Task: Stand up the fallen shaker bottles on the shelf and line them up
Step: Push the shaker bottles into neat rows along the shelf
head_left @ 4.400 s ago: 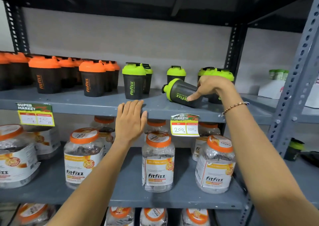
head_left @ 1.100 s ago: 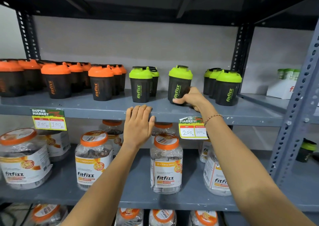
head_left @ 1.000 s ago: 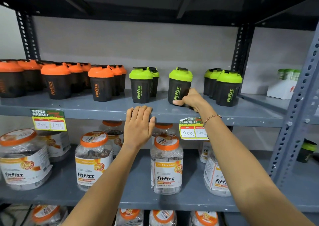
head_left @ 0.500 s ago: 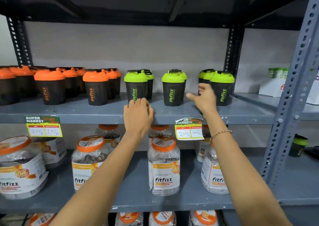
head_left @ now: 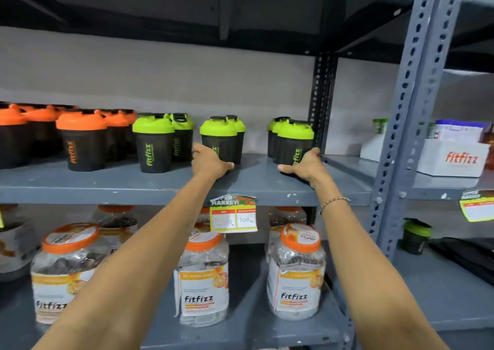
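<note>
On the grey shelf all the black shaker bottles stand upright. Orange-lidded ones fill the left end. Green-lidded ones stand in three short rows running front to back. My left hand wraps the base of the middle front green-lidded shaker, thumb on its right. My right hand grips the base of the right front green-lidded shaker, which stands next to the rear black post. The left front green-lidded shaker stands untouched.
A price tag hangs on the shelf's front edge. Clear fitfizz jars with orange lids stand on the shelf below. A grey perforated upright rises at the right, and a white fitfizz box sits beyond it.
My right hand stood the fallen green-lidded shaker upright, let it go and moved to the right front shaker. My left hand left the shelf edge and took the middle shaker's base.
</note>
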The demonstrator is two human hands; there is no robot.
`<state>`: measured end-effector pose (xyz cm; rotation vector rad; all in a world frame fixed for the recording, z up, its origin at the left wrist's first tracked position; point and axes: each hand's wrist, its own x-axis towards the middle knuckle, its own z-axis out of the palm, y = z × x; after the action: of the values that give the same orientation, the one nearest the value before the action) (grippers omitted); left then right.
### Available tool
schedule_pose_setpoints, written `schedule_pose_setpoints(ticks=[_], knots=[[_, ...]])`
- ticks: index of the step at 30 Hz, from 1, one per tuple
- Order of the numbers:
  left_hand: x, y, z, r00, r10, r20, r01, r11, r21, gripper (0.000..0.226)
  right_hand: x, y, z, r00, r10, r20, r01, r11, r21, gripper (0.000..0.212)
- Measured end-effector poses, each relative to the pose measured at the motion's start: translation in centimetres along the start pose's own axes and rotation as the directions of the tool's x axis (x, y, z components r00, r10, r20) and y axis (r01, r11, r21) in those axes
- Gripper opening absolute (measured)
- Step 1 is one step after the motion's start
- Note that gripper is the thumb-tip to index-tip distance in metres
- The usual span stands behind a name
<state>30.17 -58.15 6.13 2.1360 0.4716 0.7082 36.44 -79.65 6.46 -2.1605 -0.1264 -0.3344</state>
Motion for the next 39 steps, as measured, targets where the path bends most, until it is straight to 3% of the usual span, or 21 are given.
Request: schedule_pose_setpoints(ticks=[13,32,36,38,39], knots=[[-0.8,0.7,1.9,0.998,0.059,0.021,-0.060,0.996,0.060,0.085,0.6,1.1,0.5,0.996,-0.083,-0.016,0.082,0.993,-0.083,0.088],[-1.4,0.8,2.0,0.993,0.110,0.039,-0.114,0.983,0.147,0.072,-0.2,0.7,0.2,0.997,-0.066,0.049,0.073,0.984,-0.163,0.083],[-1.7,0.9,1.7,0.994,0.100,0.050,-0.106,0.987,0.125,0.078,-0.6,0.6,-0.3,0.996,-0.024,0.083,0.032,0.995,-0.090,0.101],[-2.1,0.8,1.2,0.994,0.098,0.053,-0.103,0.991,0.088,0.085,-1.5,0.6,-0.5,0.999,-0.030,0.015,0.031,0.998,-0.046,0.109],[-2.2,0.5,0.7,0.994,0.105,0.042,-0.108,0.991,0.074,0.086,-2.2,0.5,-0.5,0.996,-0.052,-0.073,0.050,0.998,-0.026,0.103]])
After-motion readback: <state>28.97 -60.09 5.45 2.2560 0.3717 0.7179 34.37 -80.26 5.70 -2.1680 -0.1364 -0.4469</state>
